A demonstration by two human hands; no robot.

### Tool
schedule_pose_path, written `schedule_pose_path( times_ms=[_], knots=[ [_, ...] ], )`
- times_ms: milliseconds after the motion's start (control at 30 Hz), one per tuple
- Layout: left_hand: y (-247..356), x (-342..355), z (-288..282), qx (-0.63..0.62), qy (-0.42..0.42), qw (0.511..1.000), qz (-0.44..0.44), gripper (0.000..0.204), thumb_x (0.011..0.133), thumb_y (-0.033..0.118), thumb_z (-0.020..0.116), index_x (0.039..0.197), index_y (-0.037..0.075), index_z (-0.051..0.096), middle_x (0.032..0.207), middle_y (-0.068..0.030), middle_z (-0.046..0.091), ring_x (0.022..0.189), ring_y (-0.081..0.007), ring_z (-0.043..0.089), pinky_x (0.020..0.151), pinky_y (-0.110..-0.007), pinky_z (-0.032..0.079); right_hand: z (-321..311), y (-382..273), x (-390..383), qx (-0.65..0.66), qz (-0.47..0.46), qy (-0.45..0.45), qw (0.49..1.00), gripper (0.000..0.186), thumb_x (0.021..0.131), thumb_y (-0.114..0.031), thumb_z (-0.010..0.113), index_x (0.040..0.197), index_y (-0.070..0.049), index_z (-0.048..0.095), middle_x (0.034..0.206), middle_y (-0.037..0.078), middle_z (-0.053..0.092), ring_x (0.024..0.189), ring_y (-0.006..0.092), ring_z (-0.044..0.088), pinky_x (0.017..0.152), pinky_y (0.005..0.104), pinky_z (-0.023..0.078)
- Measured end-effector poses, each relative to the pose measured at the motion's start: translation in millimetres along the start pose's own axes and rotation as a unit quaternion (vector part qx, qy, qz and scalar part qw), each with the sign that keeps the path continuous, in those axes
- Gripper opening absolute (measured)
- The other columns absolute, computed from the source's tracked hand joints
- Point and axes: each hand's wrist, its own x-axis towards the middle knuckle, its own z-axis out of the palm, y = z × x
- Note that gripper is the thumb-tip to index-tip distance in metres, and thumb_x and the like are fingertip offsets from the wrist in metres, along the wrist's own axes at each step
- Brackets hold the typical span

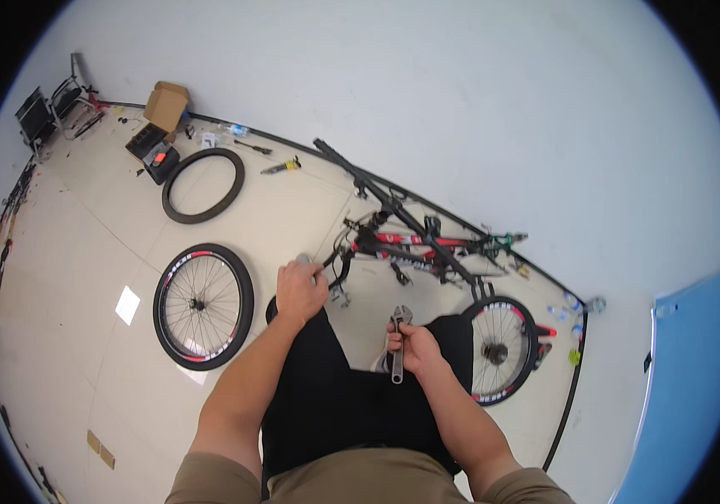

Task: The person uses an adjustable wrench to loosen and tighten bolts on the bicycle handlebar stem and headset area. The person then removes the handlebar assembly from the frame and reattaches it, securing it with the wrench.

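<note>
My right hand (418, 346) is closed around an adjustable wrench (398, 370), whose jaw points away from me above my lap. My left hand (299, 291) is over my left knee with its fingers curled. A small greyish thing shows at its fingertips, too unclear to name. Just beyond that hand is the handlebar end of a bicycle frame (406, 239), red and black, held up at a dark stand (360, 172). A bicycle wheel (242, 277) with a black tyre lies on the floor left of my left hand.
Another wheel (530, 336) is beside my right knee. Farther off lie a loose tyre (238, 181), a black toolbox (143, 144), an open cardboard box (165, 105) and a yellow-handled tool (283, 166). Bottles (595, 304) stand by the right wall; chairs (36, 118) are far left.
</note>
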Motion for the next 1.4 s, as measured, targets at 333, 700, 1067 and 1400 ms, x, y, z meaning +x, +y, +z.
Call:
schedule_pose_path(
  times_ms=[333, 700, 1067, 1400],
  knots=[
    [6.8, -14.0, -9.8, 0.003, 0.021, 0.982, 0.188, 0.017, 0.077, 0.004, 0.065, 0.092, 0.006, 0.072, 0.078, -0.0089, 0.066, 0.088, -0.0287, 0.062, 0.084, -0.041, 0.044, -7.3, 67.6, -12.3, -0.04, 0.017, 0.096, 0.994, 0.014, 0.101, -0.004, 0.043, 0.11, 0.006, 0.047, 0.095, 0.016, 0.061, 0.062, 0.0139, 0.05, 0.048, 0.0269, 0.042],
    [21.3, -27.2, -22.0, 0.002, -0.022, 0.968, 0.249, 0.017, 0.075, 0.005, 0.066, 0.092, 0.006, 0.071, 0.079, -0.0076, 0.066, 0.088, -0.0279, 0.062, 0.085, -0.041, 0.045, 1.2, 66.5, -9.4, -0.063, 0.002, 0.112, 0.992, 0.011, 0.094, 0.002, 0.045, 0.103, 0.005, 0.05, 0.086, 0.013, 0.062, 0.056, 0.0137, 0.048, 0.045, 0.0284, 0.041],
    [13.8, -23.4, -14.9, -0.001, -0.038, 0.975, 0.218, 0.014, 0.074, 0.005, 0.065, 0.087, 0.005, 0.072, 0.077, -0.0082, 0.066, 0.085, -0.0291, 0.062, 0.082, -0.043, 0.046, 5.3, 68.2, -4.9, -0.088, 0.019, 0.101, 0.991, 0.012, 0.097, 0.0, 0.046, 0.107, 0.004, 0.05, 0.092, 0.015, 0.063, 0.061, 0.0153, 0.051, 0.049, 0.0297, 0.043],
    [21.8, -19.7, -18.6, -0.016, -0.06, 0.97, 0.235, 0.017, 0.072, 0.003, 0.066, 0.088, 0.006, 0.07, 0.075, -0.0057, 0.064, 0.086, -0.0264, 0.062, 0.082, -0.039, 0.045, 1.0, 65.5, 5.5, -0.075, 0.009, 0.104, 0.992, 0.012, 0.101, -0.012, 0.044, 0.109, -0.005, 0.05, 0.091, 0.012, 0.062, 0.062, 0.0149, 0.052, 0.05, 0.0295, 0.045]
  ],
)
